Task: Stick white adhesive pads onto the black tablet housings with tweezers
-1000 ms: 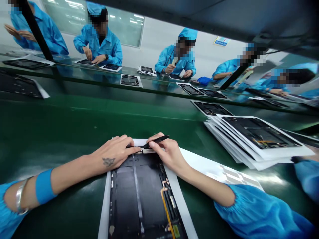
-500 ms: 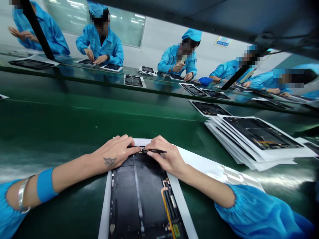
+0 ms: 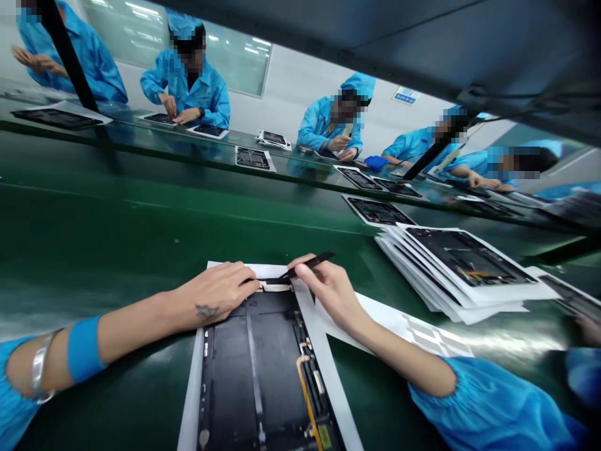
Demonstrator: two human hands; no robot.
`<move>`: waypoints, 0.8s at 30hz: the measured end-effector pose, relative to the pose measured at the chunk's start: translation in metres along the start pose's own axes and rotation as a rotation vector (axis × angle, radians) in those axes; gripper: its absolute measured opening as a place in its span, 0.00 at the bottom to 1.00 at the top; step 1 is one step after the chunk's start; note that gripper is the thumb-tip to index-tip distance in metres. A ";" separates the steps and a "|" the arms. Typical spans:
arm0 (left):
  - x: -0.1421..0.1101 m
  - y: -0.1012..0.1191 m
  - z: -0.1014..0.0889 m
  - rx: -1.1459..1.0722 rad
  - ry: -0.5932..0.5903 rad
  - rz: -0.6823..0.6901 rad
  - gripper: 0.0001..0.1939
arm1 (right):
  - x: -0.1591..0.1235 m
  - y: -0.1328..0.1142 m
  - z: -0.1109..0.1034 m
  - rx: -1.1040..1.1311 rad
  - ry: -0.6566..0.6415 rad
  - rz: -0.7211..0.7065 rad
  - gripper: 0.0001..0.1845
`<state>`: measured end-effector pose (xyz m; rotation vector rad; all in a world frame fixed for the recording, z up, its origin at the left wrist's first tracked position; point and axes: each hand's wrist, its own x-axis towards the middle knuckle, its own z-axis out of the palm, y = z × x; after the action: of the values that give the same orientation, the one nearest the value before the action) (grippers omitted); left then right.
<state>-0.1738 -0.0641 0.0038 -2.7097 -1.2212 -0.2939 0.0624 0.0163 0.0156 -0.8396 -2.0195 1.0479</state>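
Note:
A black tablet housing (image 3: 277,351), fitted with an orange ribbon cable (image 3: 306,394), lies on a white sheet (image 3: 189,401) in front of me. My left hand (image 3: 230,285) rests over its far left corner, thumb and fingers closed on the edge beside a short white strip (image 3: 275,287). My right hand (image 3: 328,285) is at the far right corner, gripping slim black tweezers (image 3: 307,265) between thumb and fingers. The tweezers slant, their tip pointing down-left to the far edge near the strip. Whether the tip touches anything I cannot tell.
To the right stands a stack of tablet housings on white sheets (image 3: 469,263). A white sheet with grey patches (image 3: 422,332) lies under my right forearm. Several co-workers (image 3: 188,81) in blue sit across the green bench (image 3: 117,232). A dark shelf (image 3: 375,37) hangs overhead.
My right hand has drawn slightly right, away from my left, and the tweezers have tilted up at their rear end. The white strip at the far edge now shows. My view has shifted slightly.

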 end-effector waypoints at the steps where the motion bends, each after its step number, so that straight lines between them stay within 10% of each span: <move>1: 0.000 0.001 0.000 0.006 0.007 0.003 0.18 | -0.001 0.002 -0.003 0.042 0.060 0.080 0.20; 9: 0.003 0.003 -0.004 0.082 -0.071 -0.023 0.21 | -0.001 0.010 -0.010 0.261 0.146 0.386 0.25; 24: 0.003 0.004 -0.003 0.102 -0.051 -0.023 0.21 | -0.006 0.015 -0.004 0.246 0.129 0.281 0.21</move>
<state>-0.1693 -0.0646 0.0076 -2.6335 -1.2458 -0.1612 0.0725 0.0200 0.0032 -1.0478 -1.6560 1.3310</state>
